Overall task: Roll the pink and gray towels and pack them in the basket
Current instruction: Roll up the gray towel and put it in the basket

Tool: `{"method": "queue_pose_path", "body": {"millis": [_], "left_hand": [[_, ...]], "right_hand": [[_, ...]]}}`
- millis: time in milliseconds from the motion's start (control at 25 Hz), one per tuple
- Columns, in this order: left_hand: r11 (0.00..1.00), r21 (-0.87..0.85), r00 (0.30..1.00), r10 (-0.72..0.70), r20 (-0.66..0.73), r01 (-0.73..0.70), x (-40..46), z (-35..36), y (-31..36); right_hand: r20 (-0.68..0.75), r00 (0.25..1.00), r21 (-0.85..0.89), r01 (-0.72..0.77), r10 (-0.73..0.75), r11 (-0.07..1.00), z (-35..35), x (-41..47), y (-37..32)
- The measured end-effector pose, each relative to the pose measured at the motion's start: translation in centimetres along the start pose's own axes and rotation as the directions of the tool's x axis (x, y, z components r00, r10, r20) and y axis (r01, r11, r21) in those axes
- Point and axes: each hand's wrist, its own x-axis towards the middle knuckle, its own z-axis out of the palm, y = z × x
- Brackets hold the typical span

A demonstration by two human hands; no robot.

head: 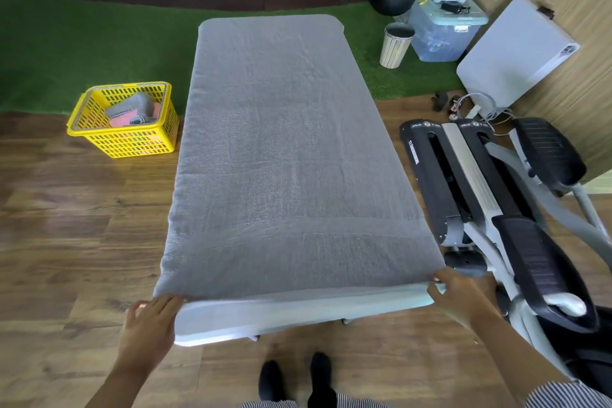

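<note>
A large gray towel (281, 149) lies spread flat over a white folding table (298, 311), covering nearly the whole top. My left hand (149, 325) grips the towel's near left corner at the table edge. My right hand (460, 291) pinches the near right corner. On the floor to the left stands a yellow basket (132, 142) that holds a rolled gray towel (135, 104) and a rolled pink towel (121, 121).
An exercise machine (490, 209) stands close along the table's right side. A folded white table (516, 56), a plastic storage box (443, 33) and a small bin (395, 46) sit at the far right. Green turf lies beyond the wooden floor.
</note>
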Motion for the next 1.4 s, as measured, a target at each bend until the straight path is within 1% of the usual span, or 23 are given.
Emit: {"method": "queue_pose_path", "body": {"millis": [120,240,320,440,560,600,680,720,800,880,920,960,1000,1080,1120,1200,1240,1280,1360,1400], "left_hand": [[0.982,-0.039,0.982,-0.187,-0.018,0.186,2.1,-0.1,0.7],[0.917,-0.105,0.922,-0.387,-0.006,0.384,2.6,-0.3,1.6],[0.897,-0.125,0.904,-0.427,0.004,0.424,2.3,-0.3,1.9],[0.924,-0.064,0.925,-0.379,-0.005,0.378,1.7,0.1,1.1],[0.922,-0.046,0.922,-0.381,0.063,0.384,1.5,-0.1,-0.8],[0.933,-0.051,0.933,-0.352,0.072,0.356,1.4,0.0,-1.4],[0.963,-0.044,0.963,-0.262,0.061,0.265,1.3,-0.1,-2.0],[0.97,-0.036,0.97,-0.24,0.051,0.242,1.5,-0.3,-1.9],[0.979,-0.011,0.979,-0.203,-0.021,0.202,1.8,-0.4,-1.6],[0.995,-0.003,0.99,-0.1,-0.097,0.101,1.7,-0.3,-0.8],[1.0,0.003,0.993,-0.02,-0.12,0.02,1.4,0.1,-0.5],[0.999,0.0,0.991,0.041,-0.128,-0.042,1.0,0.3,-0.2],[0.997,-0.02,0.989,0.073,-0.13,-0.076,0.6,0.7,-0.2],[0.995,-0.067,0.991,0.06,-0.122,-0.069,-0.1,1.4,-0.2],[0.995,-0.082,0.991,0.039,-0.128,-0.05,0.0,1.5,-0.3],[0.995,-0.098,0.985,-0.037,-0.171,0.02,0.3,1.5,0.0],[0.993,-0.102,0.981,-0.081,-0.179,0.064,0.3,1.5,0.3],[0.991,-0.088,0.978,-0.115,-0.173,0.101,0.3,1.0,0.6],[0.995,-0.023,0.983,-0.098,-0.155,0.096,-0.2,0.5,0.6],[0.998,0.003,0.989,-0.063,-0.132,0.064,-0.4,0.4,0.3]], "right_hand": [[-0.044,0.999,0.057,-0.007,0.01,0.998,0.2,1.5,-0.2],[-0.06,0.998,0.056,-0.009,0.012,0.998,0.4,2.3,-0.6],[-0.093,0.996,0.054,0.017,-0.012,0.998,1.1,2.5,-0.4],[-0.149,0.989,0.082,0.007,0.005,0.997,2.1,2.9,0.2],[-0.176,0.984,0.067,0.021,-0.009,0.998,2.1,2.8,0.4],[-0.183,0.983,0.059,0.028,-0.017,0.998,2.2,2.7,0.5],[-0.197,0.98,0.055,0.045,-0.033,0.997,2.3,2.4,0.5],[-0.208,0.977,0.048,0.062,-0.05,0.997,2.4,2.3,0.5],[-0.212,0.972,0.01,0.103,-0.099,0.995,2.7,1.7,0.4],[-0.159,0.984,-0.004,0.084,-0.083,0.996,2.9,1.1,0.7],[-0.133,0.989,-0.013,0.068,-0.069,0.998,3.0,0.9,0.9],[-0.123,0.99,-0.026,0.066,-0.069,0.997,3.2,0.8,1.2],[-0.12,0.989,-0.029,0.081,-0.083,0.996,3.3,0.7,1.4],[-0.177,0.979,-0.026,0.102,-0.105,0.994,2.9,0.6,0.7],[-0.197,0.976,-0.031,0.084,-0.089,0.996,2.2,0.4,-0.2],[-0.192,0.981,-0.026,0.016,-0.021,1.0,0.9,0.1,-1.5],[-0.19,0.981,-0.052,0.024,-0.034,0.998,0.7,0.0,-1.8],[-0.167,0.983,-0.092,0.063,-0.077,0.994,1.0,0.0,-1.5],[-0.152,0.983,-0.034,0.096,-0.1,0.995,1.9,0.4,-0.1],[-0.13,0.987,-0.019,0.089,-0.091,0.996,2.1,0.6,0.5]]}}
